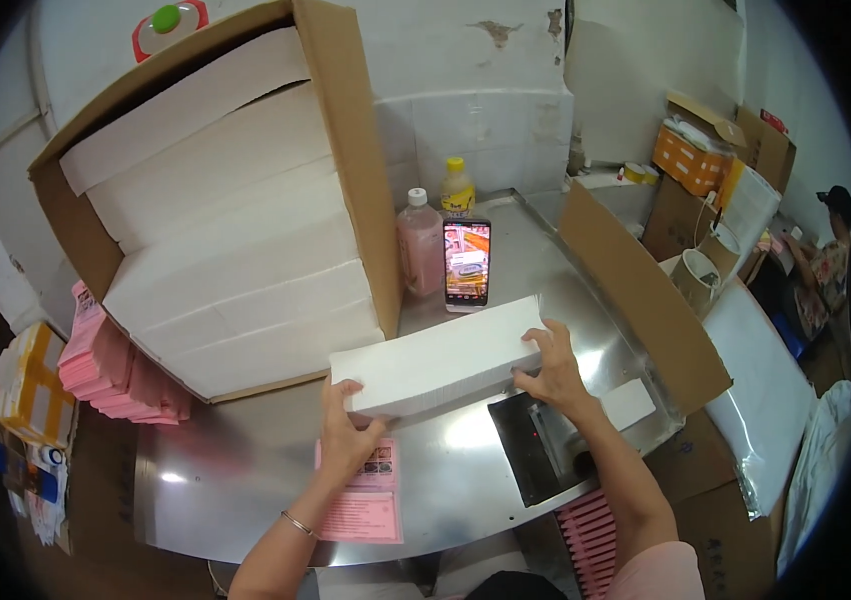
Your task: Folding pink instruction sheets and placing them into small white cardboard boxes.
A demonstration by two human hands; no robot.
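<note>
Between my two hands is a long stack of white paper cards [441, 358], gripped at its ends just above the steel table. My left hand [346, 430] wraps the stack's left end, thumb on top. At the right end, my right hand [554, 370] closes its fingers over the corner. Below the left hand lies a pink printed leaflet [361, 512]. A black device with a slot [526, 455] sits under my right forearm, with a small white card stack [629, 403] beside it. Behind, a big open cardboard box [351, 150] holds rows of similar white stacks [236, 290].
A phone [467, 262] with a lit screen stands before a pink-liquid bottle [420, 240] and a yellow-capped bottle [458, 187]. Bundles of pink leaflets [111, 365] lie left of the box. A cardboard flap [636, 290] edges the steel table [236, 480]. Another person [831, 250] sits far right.
</note>
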